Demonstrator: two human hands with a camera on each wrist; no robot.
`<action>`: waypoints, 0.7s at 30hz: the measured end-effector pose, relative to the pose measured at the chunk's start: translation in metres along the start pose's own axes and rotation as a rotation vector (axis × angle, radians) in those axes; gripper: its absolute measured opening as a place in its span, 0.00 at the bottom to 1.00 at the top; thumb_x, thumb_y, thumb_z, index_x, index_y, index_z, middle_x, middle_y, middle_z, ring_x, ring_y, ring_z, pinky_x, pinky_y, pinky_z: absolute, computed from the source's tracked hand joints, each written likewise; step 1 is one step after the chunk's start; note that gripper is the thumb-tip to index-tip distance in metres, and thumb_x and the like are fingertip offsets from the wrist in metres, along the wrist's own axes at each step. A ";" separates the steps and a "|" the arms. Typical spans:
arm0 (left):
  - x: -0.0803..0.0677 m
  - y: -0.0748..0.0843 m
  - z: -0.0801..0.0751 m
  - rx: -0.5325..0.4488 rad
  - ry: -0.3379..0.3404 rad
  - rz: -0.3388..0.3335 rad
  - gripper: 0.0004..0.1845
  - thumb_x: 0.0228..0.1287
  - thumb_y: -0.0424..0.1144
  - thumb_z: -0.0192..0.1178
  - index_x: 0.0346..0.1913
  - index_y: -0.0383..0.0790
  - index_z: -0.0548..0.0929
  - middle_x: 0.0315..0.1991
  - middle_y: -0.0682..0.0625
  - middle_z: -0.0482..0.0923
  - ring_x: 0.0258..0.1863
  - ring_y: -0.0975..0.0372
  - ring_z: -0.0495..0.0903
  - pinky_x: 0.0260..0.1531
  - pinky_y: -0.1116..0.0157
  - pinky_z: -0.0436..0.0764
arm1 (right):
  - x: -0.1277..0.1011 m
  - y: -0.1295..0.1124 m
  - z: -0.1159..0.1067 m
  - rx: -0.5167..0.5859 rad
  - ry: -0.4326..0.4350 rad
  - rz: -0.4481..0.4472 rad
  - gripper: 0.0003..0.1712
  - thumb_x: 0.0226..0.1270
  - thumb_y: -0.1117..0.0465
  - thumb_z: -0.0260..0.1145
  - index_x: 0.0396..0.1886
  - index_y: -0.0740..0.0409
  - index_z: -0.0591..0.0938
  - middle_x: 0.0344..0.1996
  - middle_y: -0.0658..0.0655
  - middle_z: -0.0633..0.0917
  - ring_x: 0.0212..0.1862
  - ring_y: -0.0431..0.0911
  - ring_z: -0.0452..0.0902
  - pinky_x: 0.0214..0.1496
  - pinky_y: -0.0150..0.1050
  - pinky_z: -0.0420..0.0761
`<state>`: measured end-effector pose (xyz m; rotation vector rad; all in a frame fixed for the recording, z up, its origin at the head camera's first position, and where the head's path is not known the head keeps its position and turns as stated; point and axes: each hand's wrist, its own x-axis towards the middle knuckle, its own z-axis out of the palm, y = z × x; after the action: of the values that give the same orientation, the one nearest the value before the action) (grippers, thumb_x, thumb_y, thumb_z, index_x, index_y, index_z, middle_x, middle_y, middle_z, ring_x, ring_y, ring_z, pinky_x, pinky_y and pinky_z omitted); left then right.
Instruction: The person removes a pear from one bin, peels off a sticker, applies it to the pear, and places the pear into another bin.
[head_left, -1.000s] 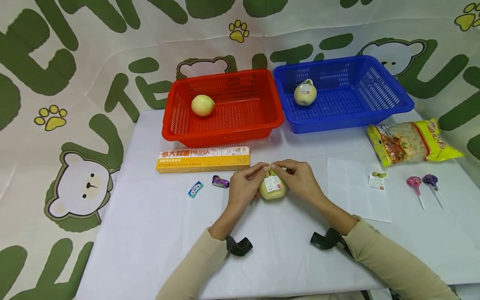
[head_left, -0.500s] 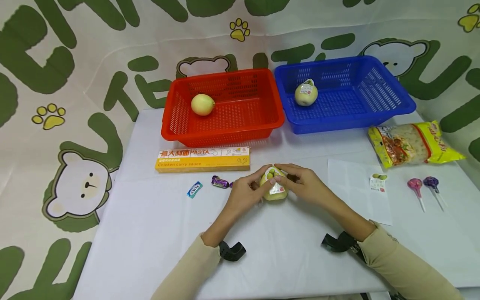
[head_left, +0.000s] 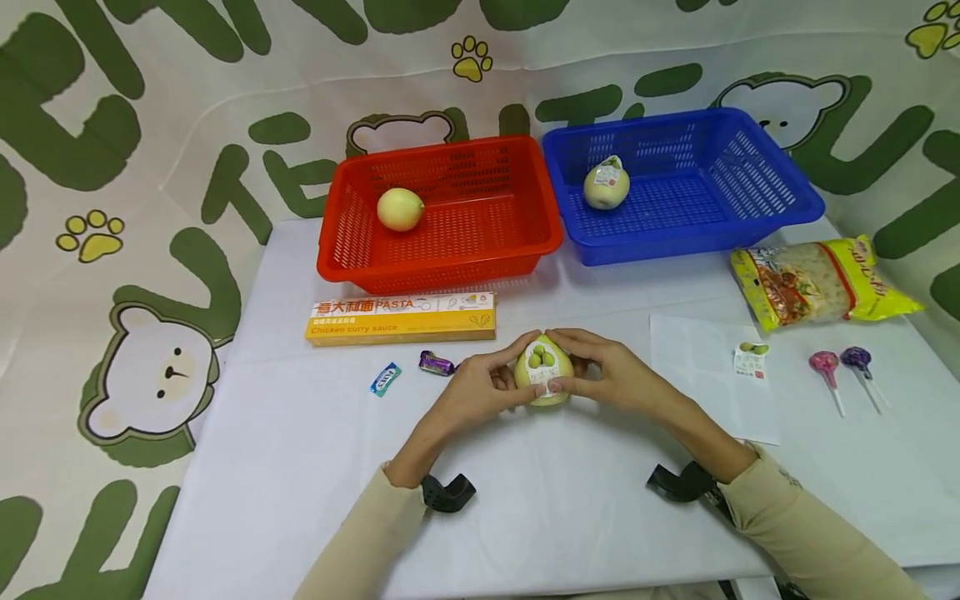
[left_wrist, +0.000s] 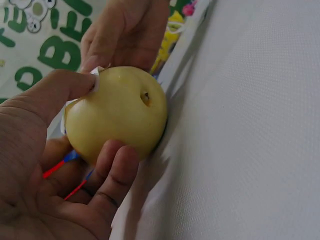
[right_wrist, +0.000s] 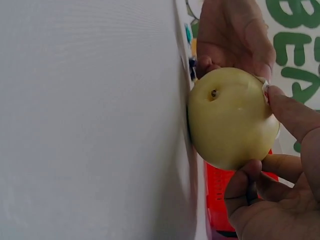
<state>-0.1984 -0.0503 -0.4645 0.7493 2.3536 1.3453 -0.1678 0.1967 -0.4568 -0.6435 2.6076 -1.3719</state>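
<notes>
Pear: the yellow pear (head_left: 543, 371) sits on the white worktop (head_left: 300, 467) in front of the person, midway between the two hands, with its label (head_left: 542, 363) facing up toward the head camera. In the wrist views its blossom end shows and its underside touches the cloth.
Left hand: the left hand (head_left: 480, 390) grips the pear from its left side, thumb curled onto the label edge and fingers wrapped below.
Right hand: the right hand (head_left: 609, 375) holds the pear from the right, thumb tip pressing the lower edge of the label and fingers curled round the far side.
Change: a second ago both hands pinched at the top of the pear and the label lay lower on its front; now the hands have slid to the sides, and the label is turned up so its picture of green fruit shows plainly. The wrists have drawn a little further apart.
Red basket: the red basket (head_left: 517, 242) at the back holds a bare yellow fruit (head_left: 400, 208).
Blue basket: the blue basket (head_left: 780, 217) beside it holds a labelled pear (head_left: 607, 184).
Nearby: a pasta box (head_left: 400, 317) and two wrapped sweets (head_left: 437, 363) lie to the left; a sheet with one sticker (head_left: 751, 361), two lollipops (head_left: 842, 367) and a noodle packet (head_left: 821, 281) lie to the right.
</notes>
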 end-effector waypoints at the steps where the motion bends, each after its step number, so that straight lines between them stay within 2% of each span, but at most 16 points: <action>1: 0.001 0.001 0.000 0.002 -0.006 0.006 0.39 0.58 0.51 0.73 0.72 0.70 0.69 0.25 0.51 0.78 0.25 0.63 0.75 0.24 0.67 0.77 | -0.001 0.001 -0.001 0.003 0.005 -0.003 0.42 0.62 0.53 0.75 0.73 0.60 0.70 0.69 0.54 0.72 0.49 0.46 0.74 0.53 0.38 0.77; 4: 0.003 0.002 -0.001 0.001 -0.022 0.016 0.40 0.57 0.48 0.75 0.72 0.70 0.69 0.25 0.51 0.78 0.26 0.63 0.75 0.26 0.68 0.77 | -0.003 0.002 -0.002 0.004 0.022 -0.020 0.44 0.60 0.52 0.77 0.73 0.60 0.70 0.69 0.55 0.72 0.54 0.46 0.73 0.56 0.39 0.76; 6: 0.005 0.002 -0.001 -0.002 -0.027 0.029 0.42 0.56 0.47 0.75 0.72 0.69 0.68 0.26 0.51 0.78 0.27 0.63 0.75 0.27 0.68 0.77 | -0.004 0.003 -0.003 0.007 0.031 -0.035 0.45 0.58 0.53 0.78 0.73 0.60 0.70 0.69 0.56 0.72 0.54 0.47 0.73 0.54 0.38 0.77; 8: 0.007 0.001 0.001 0.018 -0.031 0.070 0.45 0.55 0.43 0.76 0.74 0.66 0.66 0.29 0.50 0.78 0.28 0.63 0.75 0.28 0.68 0.78 | -0.005 0.005 -0.003 -0.015 0.036 -0.060 0.47 0.56 0.55 0.79 0.73 0.62 0.69 0.70 0.58 0.71 0.58 0.49 0.73 0.55 0.41 0.78; 11: 0.011 -0.002 0.006 0.102 0.000 0.166 0.50 0.51 0.40 0.78 0.77 0.57 0.64 0.46 0.50 0.83 0.36 0.63 0.76 0.36 0.68 0.78 | -0.005 0.008 -0.001 -0.063 0.022 -0.084 0.51 0.54 0.60 0.80 0.75 0.65 0.65 0.71 0.61 0.68 0.66 0.53 0.70 0.62 0.47 0.75; 14: 0.013 -0.006 0.013 0.187 0.059 0.233 0.52 0.49 0.41 0.80 0.77 0.52 0.63 0.64 0.54 0.76 0.45 0.65 0.75 0.42 0.67 0.77 | -0.006 0.009 -0.002 -0.117 -0.021 -0.080 0.54 0.55 0.59 0.80 0.77 0.65 0.60 0.72 0.62 0.65 0.69 0.54 0.66 0.67 0.50 0.71; 15: 0.012 -0.006 0.016 0.194 0.076 0.240 0.52 0.48 0.42 0.80 0.76 0.53 0.64 0.67 0.54 0.72 0.50 0.66 0.75 0.46 0.67 0.77 | -0.007 0.007 -0.004 -0.118 -0.038 -0.066 0.55 0.55 0.59 0.80 0.77 0.65 0.59 0.73 0.61 0.65 0.68 0.54 0.68 0.66 0.50 0.72; 18: 0.011 -0.007 0.022 0.175 0.103 0.232 0.50 0.47 0.42 0.81 0.75 0.55 0.66 0.69 0.55 0.69 0.50 0.65 0.75 0.43 0.65 0.80 | -0.010 0.003 -0.020 -0.163 -0.046 -0.049 0.51 0.59 0.56 0.78 0.77 0.62 0.62 0.64 0.59 0.73 0.56 0.50 0.75 0.56 0.48 0.78; 21: 0.010 -0.006 0.027 0.178 0.121 0.228 0.49 0.45 0.43 0.81 0.73 0.54 0.67 0.69 0.54 0.64 0.57 0.64 0.70 0.51 0.62 0.78 | -0.016 0.001 -0.054 -0.248 0.059 -0.059 0.41 0.63 0.56 0.75 0.72 0.61 0.69 0.56 0.59 0.79 0.46 0.49 0.77 0.40 0.46 0.81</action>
<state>-0.1945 -0.0281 -0.4831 1.0429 2.5732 1.3124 -0.1701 0.2444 -0.4278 -0.7275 2.8553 -1.1062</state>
